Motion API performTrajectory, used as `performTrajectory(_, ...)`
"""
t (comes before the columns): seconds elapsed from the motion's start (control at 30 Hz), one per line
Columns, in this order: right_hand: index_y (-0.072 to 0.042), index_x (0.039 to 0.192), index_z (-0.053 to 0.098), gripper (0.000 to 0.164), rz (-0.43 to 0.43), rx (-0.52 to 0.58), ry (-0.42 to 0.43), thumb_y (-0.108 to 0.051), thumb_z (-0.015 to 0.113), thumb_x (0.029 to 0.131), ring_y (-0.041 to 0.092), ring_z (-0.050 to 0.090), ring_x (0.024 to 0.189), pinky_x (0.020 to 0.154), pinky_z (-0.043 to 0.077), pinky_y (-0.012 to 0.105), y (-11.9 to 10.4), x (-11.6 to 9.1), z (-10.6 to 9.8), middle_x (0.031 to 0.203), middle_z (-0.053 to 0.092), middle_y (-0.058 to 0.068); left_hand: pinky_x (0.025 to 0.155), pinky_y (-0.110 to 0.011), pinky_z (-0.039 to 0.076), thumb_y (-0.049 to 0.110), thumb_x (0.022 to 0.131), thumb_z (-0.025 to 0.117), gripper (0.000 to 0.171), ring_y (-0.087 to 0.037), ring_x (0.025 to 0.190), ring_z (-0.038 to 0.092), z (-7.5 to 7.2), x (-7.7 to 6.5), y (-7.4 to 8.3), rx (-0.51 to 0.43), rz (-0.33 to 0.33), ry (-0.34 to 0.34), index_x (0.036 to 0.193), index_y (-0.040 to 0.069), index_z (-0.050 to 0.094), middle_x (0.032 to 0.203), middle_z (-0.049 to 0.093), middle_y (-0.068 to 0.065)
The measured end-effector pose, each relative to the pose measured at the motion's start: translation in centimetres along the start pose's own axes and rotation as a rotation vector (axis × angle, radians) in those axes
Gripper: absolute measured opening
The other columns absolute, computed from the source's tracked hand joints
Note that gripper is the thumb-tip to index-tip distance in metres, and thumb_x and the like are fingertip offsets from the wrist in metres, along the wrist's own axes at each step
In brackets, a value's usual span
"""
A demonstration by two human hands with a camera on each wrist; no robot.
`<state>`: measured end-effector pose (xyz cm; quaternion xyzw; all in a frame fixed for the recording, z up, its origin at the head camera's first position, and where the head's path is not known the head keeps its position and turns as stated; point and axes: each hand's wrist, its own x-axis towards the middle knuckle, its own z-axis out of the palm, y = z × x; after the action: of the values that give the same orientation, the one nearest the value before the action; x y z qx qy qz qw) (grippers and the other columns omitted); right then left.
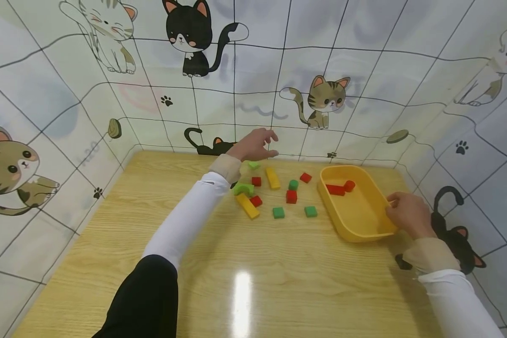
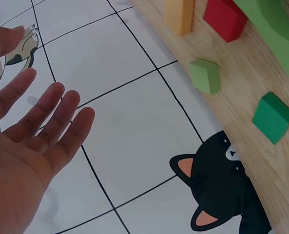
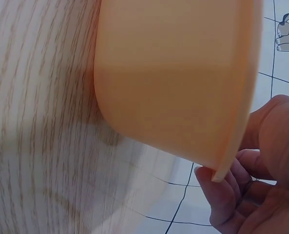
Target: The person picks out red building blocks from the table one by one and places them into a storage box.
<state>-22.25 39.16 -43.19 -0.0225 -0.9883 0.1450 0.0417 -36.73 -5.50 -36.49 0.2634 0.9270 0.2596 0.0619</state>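
Note:
My left hand [image 1: 253, 144] hovers over the far side of the table near the wall, fingers spread and relaxed, holding nothing. In the left wrist view its palm and fingers [image 2: 68, 105] show bare. Below and beside it lie loose blocks: a yellow bar [image 1: 272, 178], a red block [image 1: 256, 181], a light green arch-like block [image 1: 243, 189] and a dark green block [image 2: 273, 118]. My right hand [image 1: 410, 213] pinches the right rim of a yellow plastic bin [image 1: 359, 218], thumb and fingers around its edge in the right wrist view. Inside lie a red bar [image 1: 335, 189] and a red cylinder [image 1: 349, 186].
Green squares [image 1: 310, 211], another yellow bar [image 1: 247, 206] and several red pieces lie scattered left of the bin. A cat-print covering [image 1: 253, 65] with grid lines rises behind and beside the wooden table [image 1: 211, 272].

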Motion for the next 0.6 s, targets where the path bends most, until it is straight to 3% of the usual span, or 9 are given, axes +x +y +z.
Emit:
performTrajectory(0.23, 0.008, 0.111, 0.069, 0.035, -0.005, 0.005, 0.009, -0.014, 0.06, 0.084, 0.043, 0.065, 0.086, 0.06, 0.043, 0.037, 0.2, 0.1, 0.2, 0.102, 0.072, 0.029, 0.109, -0.044, 0.048, 0.041, 0.094, 0.072, 0.059, -0.03, 0.131, 0.051, 0.9, -1.5, -1.3, 0.028, -0.057, -0.073, 0.144, 0.018, 0.05, 0.145, 0.051, -0.014)
performTrajectory(0.6, 0.008, 0.112, 0.068, 0.036, 0.0, -0.003, 0.003, -0.014, 0.06, 0.086, 0.044, 0.065, 0.086, 0.061, 0.043, 0.04, 0.0, -0.1, 0.1, 0.102, 0.072, 0.028, 0.114, -0.051, 0.042, 0.046, 0.093, 0.071, 0.068, -0.031, 0.138, 0.047, 4.1, -2.6, -3.3, 0.062, -0.163, -0.21, 0.15, 0.019, 0.047, 0.155, 0.045, -0.015)
